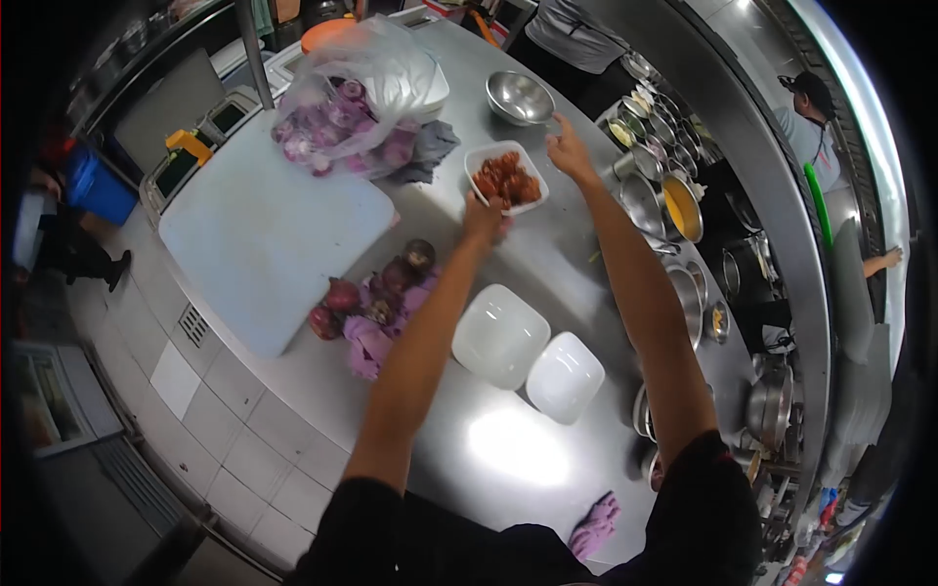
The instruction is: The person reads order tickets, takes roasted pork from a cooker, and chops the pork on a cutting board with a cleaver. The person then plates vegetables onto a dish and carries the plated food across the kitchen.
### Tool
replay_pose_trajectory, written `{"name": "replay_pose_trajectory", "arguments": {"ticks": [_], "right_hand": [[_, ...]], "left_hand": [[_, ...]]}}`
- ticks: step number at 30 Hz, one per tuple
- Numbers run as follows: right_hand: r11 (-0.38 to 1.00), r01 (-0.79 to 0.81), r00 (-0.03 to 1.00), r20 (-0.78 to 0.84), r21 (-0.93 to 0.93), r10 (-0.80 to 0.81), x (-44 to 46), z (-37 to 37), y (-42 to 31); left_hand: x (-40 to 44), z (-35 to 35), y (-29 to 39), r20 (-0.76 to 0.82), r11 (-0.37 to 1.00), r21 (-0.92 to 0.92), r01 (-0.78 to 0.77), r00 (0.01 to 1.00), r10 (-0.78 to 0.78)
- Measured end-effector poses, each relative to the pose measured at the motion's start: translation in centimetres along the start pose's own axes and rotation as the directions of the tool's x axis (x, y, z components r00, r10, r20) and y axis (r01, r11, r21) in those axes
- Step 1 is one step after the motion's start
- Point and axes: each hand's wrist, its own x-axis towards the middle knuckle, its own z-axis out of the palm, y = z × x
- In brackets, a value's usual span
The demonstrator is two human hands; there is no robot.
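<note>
My left hand [486,220] is closed on the near rim of a white square bowl [529,206], which holds chunks of reddish-brown food [506,180]. My right hand [568,152] is to the right of that bowl, with a finger stretched toward a round steel bowl [520,99]. Whether the fingertip touches the steel rim, I cannot tell. Closer to my body, two more white bowls stand side by side, a larger one [501,337] and a smaller one [566,378].
Red onions [342,295] lie on a purple cloth beside a white cutting board [264,244]. A clear bag of peeled onions [337,122] rests at its far end. Steel pots [642,203] line the right side. Other people stand across the counter.
</note>
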Motion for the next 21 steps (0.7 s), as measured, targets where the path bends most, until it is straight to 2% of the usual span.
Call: {"name": "replay_pose_trajectory", "arguments": {"ticks": [1, 2, 3, 4, 5, 7, 8, 10, 12, 13, 14, 15, 16, 18, 19, 20, 21], "right_hand": [[0.986, 0.026, 1.0, -0.004, -0.167, -0.027, 1.4, 1.3, 0.7], [0.988, 0.031, 0.999, -0.017, -0.153, -0.034, 2.2, 2.2, 0.3], [0.956, -0.123, 0.98, 0.119, -0.266, 0.159, 3.6, 3.0, -0.6], [0.885, -0.251, 0.905, 0.229, -0.393, 0.358, 4.5, 3.8, -1.5], [0.891, -0.253, 0.91, 0.221, -0.377, 0.352, 4.3, 4.9, -1.1], [0.951, -0.15, 0.989, -0.036, -0.27, 0.146, 2.4, 6.2, 0.3], [0.947, -0.165, 0.986, -0.054, -0.275, 0.156, 1.7, 5.5, 0.5], [0.945, -0.308, 0.948, -0.119, -0.109, 0.295, -0.7, 3.6, -1.5], [0.918, -0.377, 0.921, -0.155, -0.125, 0.357, -3.2, 0.2, -4.0], [0.898, -0.434, 0.894, -0.088, 0.08, 0.44, -5.0, -1.4, -4.6], [0.833, -0.479, 0.863, -0.024, 0.279, 0.504, -7.2, -3.4, -4.7], [0.803, -0.491, 0.846, -0.036, 0.339, 0.532, -9.8, -4.9, -4.5], [0.774, -0.496, 0.828, -0.054, 0.394, 0.558, -13.2, -6.2, -4.7], [0.692, -0.381, 0.847, -0.069, 0.613, 0.527, -21.8, -13.1, -10.6], [0.603, -0.399, 0.803, -0.054, 0.69, 0.593, -26.0, -16.3, -13.3], [0.488, -0.412, 0.738, -0.033, 0.77, 0.674, -31.3, -18.7, -15.5], [0.487, -0.405, 0.733, -0.043, 0.774, 0.679, -37.1, -20.6, -16.8]], "left_hand": [[-1.6, -0.5, 0.1, -0.004, 1.0, 0.003, 0.024, 1.0, -0.024], [-2.6, -1.0, -0.7, 0.02, 1.0, -0.017, -0.023, 1.0, 0.023], [-3.1, -1.5, -1.1, 0.039, 0.996, -0.041, -0.079, 0.996, 0.081], [-4.3, -1.9, -0.8, 0.051, 0.998, -0.063, -0.029, 0.998, 0.033], [-4.7, -2.3, -1.1, 0.066, 0.996, -0.095, -0.005, 0.998, 0.011], [-4.7, -2.7, -0.9, 0.099, 0.992, -0.121, 0.02, 0.995, -0.008], [-4.8, -2.9, -0.7, 0.121, 0.992, -0.109, 0.062, 0.991, -0.049], [-5.0, -3.1, -0.7, 0.168, 0.99, -0.072, 0.119, 0.98, -0.105], [-4.2, -3.3, -1.1, 0.157, 0.998, -0.053, 0.042, 0.987, -0.033], [-3.6, -3.6, -2.2, 0.137, 0.995, -0.098, 0.032, 0.99, -0.018], [-3.1, -4.3, -3.4, 0.189, 0.991, -0.13, 0.034, 0.982, -0.009], [-2.6, -4.3, -3.4, 0.26, 0.985, -0.166, 0.036, 0.966, 0.008], [-3.5, -3.7, -2.2, 0.251, 0.982, -0.182, 0.047, 0.968, 0.001], [-3.7, -2.9, -1.3, 0.198, 0.998, -0.023, -0.051, 0.979, 0.055], [-1.3, -4.4, -2.3, 0.244, 0.987, 0.119, -0.111, 0.967, 0.079], [-2.3, -4.5, -1.5, 0.269, 0.997, 0.066, -0.041, 0.963, 0.022], [-3.4, -4.6, -0.7, 0.294, 0.999, 0.017, 0.031, 0.955, -0.035]]}}
